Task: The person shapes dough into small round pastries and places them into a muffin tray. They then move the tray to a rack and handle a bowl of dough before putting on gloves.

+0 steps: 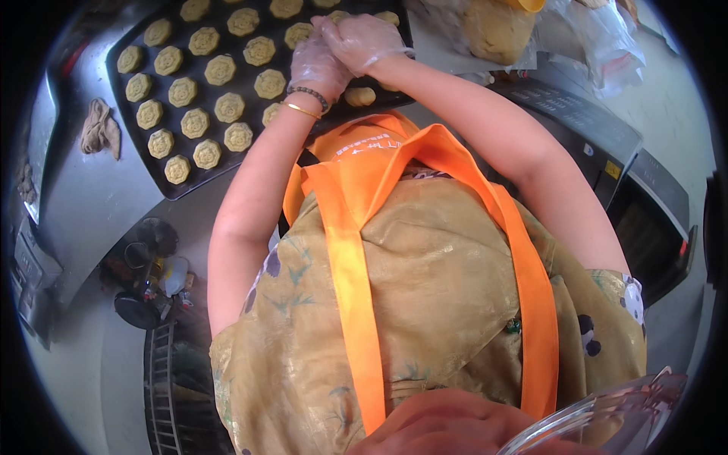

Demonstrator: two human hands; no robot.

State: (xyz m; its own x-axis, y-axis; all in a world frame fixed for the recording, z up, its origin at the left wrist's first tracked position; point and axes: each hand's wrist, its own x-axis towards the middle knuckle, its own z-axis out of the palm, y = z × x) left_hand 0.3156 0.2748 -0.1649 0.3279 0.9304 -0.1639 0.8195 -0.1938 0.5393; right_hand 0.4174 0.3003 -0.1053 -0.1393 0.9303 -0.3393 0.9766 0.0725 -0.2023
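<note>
Both hands wear thin clear plastic gloves and meet over the right part of a black baking tray (187, 190). My left hand (319, 67), with a beaded bracelet and a gold bangle at the wrist, lies under the fingers of my right hand (368, 42). Whatever may be between them is hidden. Rows of pale, patterned, scalloped dough pieces, such as one pastry (220, 70), cover the tray left of my hands. Just below my hands, near the tray's front edge, a smoother dough lump (359, 96) shows no clear pattern.
A crumpled brown cloth (101, 129) lies on the metal worktop (122, 193) left of the tray. At the upper right, a large dough mass (499, 31) sits in clear plastic. Dark appliances (569, 122) stand at the right. A metal rack (162, 387) is low on the left.
</note>
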